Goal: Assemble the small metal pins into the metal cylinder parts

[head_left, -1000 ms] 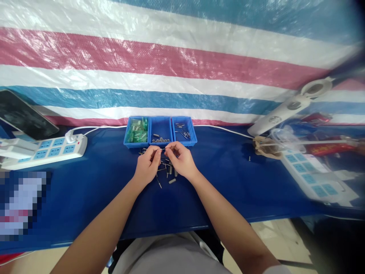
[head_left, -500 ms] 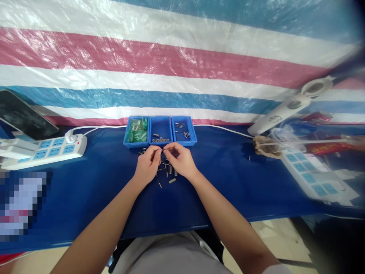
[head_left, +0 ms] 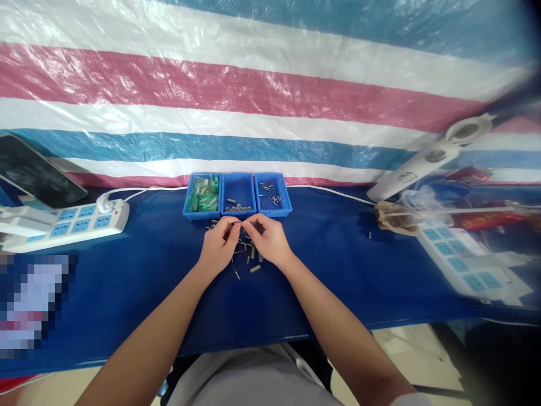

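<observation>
My left hand point(head_left: 218, 243) and my right hand point(head_left: 267, 239) meet fingertip to fingertip over the blue table. Both are closed in a pinch; what lies between them is too small and too covered to make out. Below the fingers lie several thin metal pins point(head_left: 235, 269) and short metal cylinders point(head_left: 255, 268), partly hidden by the hands. Just beyond stand three blue bins: the left bin point(head_left: 188, 215) holds green and clear plastic pieces, the middle bin point(head_left: 238, 186) small round metal parts and a cylinder, and the right bin point(head_left: 270, 212) thin metal pins.
Power strips stand at left point(head_left: 101, 223) and right point(head_left: 459, 264). A dark phone-like screen point(head_left: 38, 169) leans at far left. At right are a white cylindrical device point(head_left: 416, 169), a brown paper-like holder point(head_left: 393, 219) and a small metal piece point(head_left: 369, 235). Striped sheeting point(head_left: 236, 84) hangs behind.
My fingertips have drawn closer together, and the thin piece that showed between them is now mostly covered. The bins and loose parts stay where they were.
</observation>
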